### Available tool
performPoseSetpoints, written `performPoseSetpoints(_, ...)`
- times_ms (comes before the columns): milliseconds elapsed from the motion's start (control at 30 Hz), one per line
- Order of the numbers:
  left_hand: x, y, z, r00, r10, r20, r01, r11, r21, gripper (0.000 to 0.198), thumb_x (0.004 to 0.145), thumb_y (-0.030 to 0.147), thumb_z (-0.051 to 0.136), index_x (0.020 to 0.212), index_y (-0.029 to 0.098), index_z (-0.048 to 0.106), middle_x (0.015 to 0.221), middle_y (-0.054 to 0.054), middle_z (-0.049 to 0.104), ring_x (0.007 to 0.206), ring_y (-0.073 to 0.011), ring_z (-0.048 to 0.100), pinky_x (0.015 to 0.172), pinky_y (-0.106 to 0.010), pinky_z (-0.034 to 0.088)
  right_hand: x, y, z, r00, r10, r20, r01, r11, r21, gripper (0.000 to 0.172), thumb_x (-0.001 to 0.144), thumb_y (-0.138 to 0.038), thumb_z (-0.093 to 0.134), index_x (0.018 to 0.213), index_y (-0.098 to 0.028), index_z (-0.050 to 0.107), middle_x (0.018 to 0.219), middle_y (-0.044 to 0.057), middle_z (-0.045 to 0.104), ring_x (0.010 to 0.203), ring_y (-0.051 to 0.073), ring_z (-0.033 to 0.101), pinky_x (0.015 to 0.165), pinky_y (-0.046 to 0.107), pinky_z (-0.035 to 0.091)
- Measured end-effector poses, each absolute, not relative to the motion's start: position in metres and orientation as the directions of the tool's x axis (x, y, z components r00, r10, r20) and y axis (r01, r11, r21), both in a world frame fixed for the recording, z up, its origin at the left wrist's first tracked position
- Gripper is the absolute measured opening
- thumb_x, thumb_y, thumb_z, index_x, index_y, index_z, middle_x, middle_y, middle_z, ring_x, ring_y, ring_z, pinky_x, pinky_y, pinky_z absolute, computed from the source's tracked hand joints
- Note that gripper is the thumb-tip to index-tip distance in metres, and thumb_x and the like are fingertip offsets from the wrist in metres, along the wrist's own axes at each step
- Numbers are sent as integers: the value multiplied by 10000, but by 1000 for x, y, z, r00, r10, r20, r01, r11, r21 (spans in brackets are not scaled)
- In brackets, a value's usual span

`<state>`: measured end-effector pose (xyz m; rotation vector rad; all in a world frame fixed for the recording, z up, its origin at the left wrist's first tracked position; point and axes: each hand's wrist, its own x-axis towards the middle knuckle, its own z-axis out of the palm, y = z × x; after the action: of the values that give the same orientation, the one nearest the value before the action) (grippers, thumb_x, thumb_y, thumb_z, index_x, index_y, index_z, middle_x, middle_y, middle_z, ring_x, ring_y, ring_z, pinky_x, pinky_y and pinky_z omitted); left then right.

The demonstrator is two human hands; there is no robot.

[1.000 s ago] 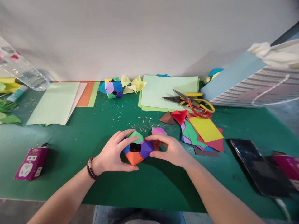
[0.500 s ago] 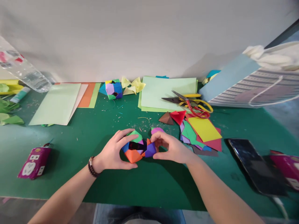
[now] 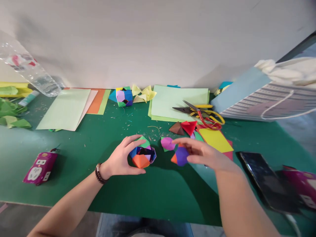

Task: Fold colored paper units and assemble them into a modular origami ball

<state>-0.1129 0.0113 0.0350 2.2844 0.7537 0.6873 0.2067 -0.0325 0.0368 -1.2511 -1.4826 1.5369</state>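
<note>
Your left hand [image 3: 118, 156] grasps the hollow multicoloured folded-paper polyhedron [image 3: 140, 161] | right hand [image 3: 204, 153] open, released, beside a purple-and-orange paper module [image 3: 181, 156] | light, crushable: hold edges gently

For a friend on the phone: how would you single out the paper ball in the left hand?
On the green mat, front centre, a left hand cups a multicoloured origami ball. Unlike the ball at the back, it gapes open on top, with an orange facet in front.
</note>
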Motion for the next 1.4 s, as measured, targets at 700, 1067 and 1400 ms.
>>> performPoseSetpoints(700, -114, 13, 34, 715, 642, 277, 357, -676, 645, 961, 635, 605, 819, 1440, 293, 396, 1448, -170, 440, 1322, -380, 477, 1048, -550, 475, 190, -21, 27, -52, 996, 76, 925, 77, -371, 337, 806, -494, 714, 1032, -245, 678, 1074, 66, 725, 889, 270, 688, 637, 352, 515)
performPoseSetpoints(1067, -116, 11, 39, 636, 716, 287, 376, -612, 696, 619, 882, 629, 538, 1385, 271, 500, 1330, -139, 530, 1211, -302, 561, 983, -455, 513, 178, -18, 16, -256, 932, 255, 873, 337, -354, 376, 828, -309, 728, 1181, -205, 649, 1137, 102, 726, 1069, 319, 622, 921, 510, 531)
performPoseSetpoints(1400, -111, 8, 48, 511, 836, 199, 457, -460, 761, 368, 965, 193, 453, 1317, 248, 546, 1227, -93, 607, 1101, -207, 589, 928, -358, 515, 156, -34, 38, -406, 902, 144, 445, 333, -831, 459, 800, -352, 768, 1231, -322, 614, 1294, 35, 672, 1182, 226, 640, 981, 382, 546)
